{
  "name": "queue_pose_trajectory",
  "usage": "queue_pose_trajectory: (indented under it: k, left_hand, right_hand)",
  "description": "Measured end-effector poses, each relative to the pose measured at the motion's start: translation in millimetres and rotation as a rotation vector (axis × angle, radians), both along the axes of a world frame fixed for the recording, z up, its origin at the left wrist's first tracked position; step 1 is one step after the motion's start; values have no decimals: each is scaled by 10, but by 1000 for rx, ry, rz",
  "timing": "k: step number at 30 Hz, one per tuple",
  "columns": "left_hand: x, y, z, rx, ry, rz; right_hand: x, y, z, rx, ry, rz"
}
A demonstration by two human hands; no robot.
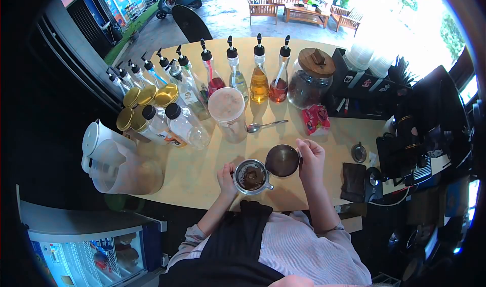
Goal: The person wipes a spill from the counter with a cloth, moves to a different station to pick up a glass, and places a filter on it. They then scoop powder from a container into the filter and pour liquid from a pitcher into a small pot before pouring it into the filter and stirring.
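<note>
My left hand [227, 179] is closed on the side of a round metal strainer [252, 176], which has dark brown matter inside. In my right hand [310, 158], the fingers pinch the handle of a dark metal cup [282, 161]. The cup is tilted, its opening facing me, just right of the strainer, and their rims meet or nearly meet. Beyond them a spoon [267, 126] lies on the wooden counter [197, 173]. A tall clear container with a whitish lid [226, 105] stands behind the strainer, and a pink packet [316, 120] lies behind my right hand.
Pump bottles [259, 79] line the back edge beside a wooden-lidded glass jar [310, 82]. Clear bottles [187, 127] and a white pitcher [109, 147] stand left. At right are a small metal item [358, 152], a dark cloth [353, 181] and black equipment [405, 140].
</note>
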State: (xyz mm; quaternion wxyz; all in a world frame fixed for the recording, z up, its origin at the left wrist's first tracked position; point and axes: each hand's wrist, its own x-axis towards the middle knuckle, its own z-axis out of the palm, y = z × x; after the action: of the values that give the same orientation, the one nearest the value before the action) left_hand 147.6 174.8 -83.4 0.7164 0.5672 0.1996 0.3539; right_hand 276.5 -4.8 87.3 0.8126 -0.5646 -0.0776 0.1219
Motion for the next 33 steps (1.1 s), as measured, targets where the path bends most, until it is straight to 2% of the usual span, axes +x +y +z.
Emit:
queue_pose_trajectory:
  k: [13, 15, 20, 33]
  left_hand:
    - [-18, -32, 242, -52, -42, -37]
    - [-52, -3, 265, 35, 30, -80]
    - [-49, -43, 395, -12, 23, -84]
    - [-41, -21, 307, 35, 22, -75]
  right_hand:
    - [61, -44, -46, -3, -24, 51]
    - [74, -53, -61, -8, -35, 60]
    - [85, -48, -56, -21, -43, 72]
    - [74, -53, -4, -58, -65, 71]
